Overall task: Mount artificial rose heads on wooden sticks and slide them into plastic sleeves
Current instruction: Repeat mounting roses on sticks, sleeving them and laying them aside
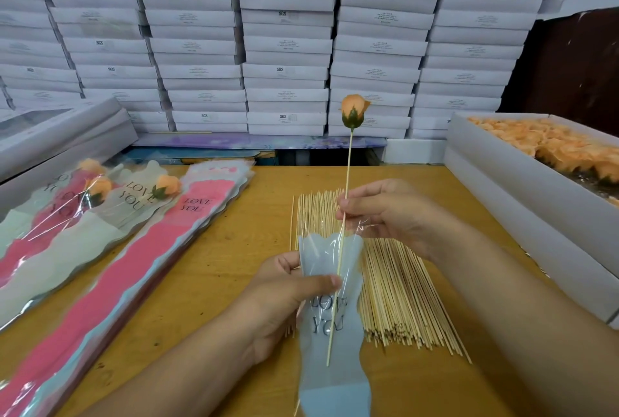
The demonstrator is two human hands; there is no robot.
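Observation:
An orange rose head [354,111] with a green base sits atop a thin wooden stick [347,178]. My right hand [385,212] pinches the stick at mid-height and keeps it nearly upright. The stick's lower part is inside a light blue plastic sleeve [330,336] printed "LOVE YOU". My left hand [288,292] grips that sleeve near its clear upper opening, thumb across the front. The rose head is well above the sleeve's mouth. Below my hands a pile of bare wooden sticks [398,286] lies on the table.
On the left lie several sleeved roses [100,195] beside a stack of flat pink and blue sleeves [160,255]. A white box of orange rose heads [549,145] stands at the right. Stacked white boxes [284,41] wall off the back of the wooden table [207,289].

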